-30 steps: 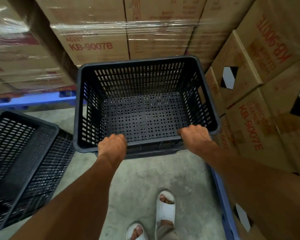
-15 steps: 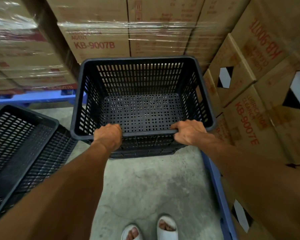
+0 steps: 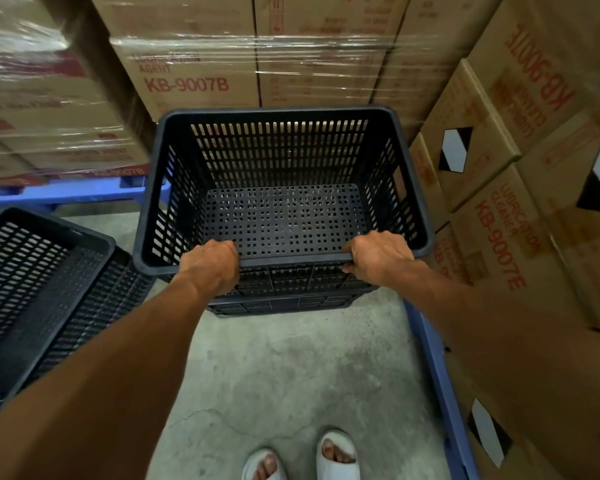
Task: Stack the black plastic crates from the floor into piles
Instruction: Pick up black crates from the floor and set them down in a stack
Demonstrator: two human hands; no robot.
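Black slatted plastic crate (image 3: 284, 188) sits upright in the middle of the view, its perforated floor empty, and it appears nested into at least one more crate of the same kind, whose ribbed near wall (image 3: 284, 301) shows just below its rim. The person's left hand (image 3: 210, 266) and right hand (image 3: 378, 258) are both curled tight over the near rim of this top crate, well apart from each other, one toward each corner. Whether the crate is fully seated or a little short of home cannot be told from this angle, so the current placement is judged to be at or near its end. To the left, another pair of black mesh crates (image 3: 42, 289) lies nested and tilted on the grey concrete floor (image 3: 291, 375), apart from the pile, so more stacking seems left to do; how many crates remain outside the view is unknown. Beyond the pile stand shrink-wrapped cardboard boxes (image 3: 194, 74) on a blue pallet (image 3: 66, 195), with more brown cartons (image 3: 520, 223) close on the right, and white sandals (image 3: 336, 455) show at the bottom edge
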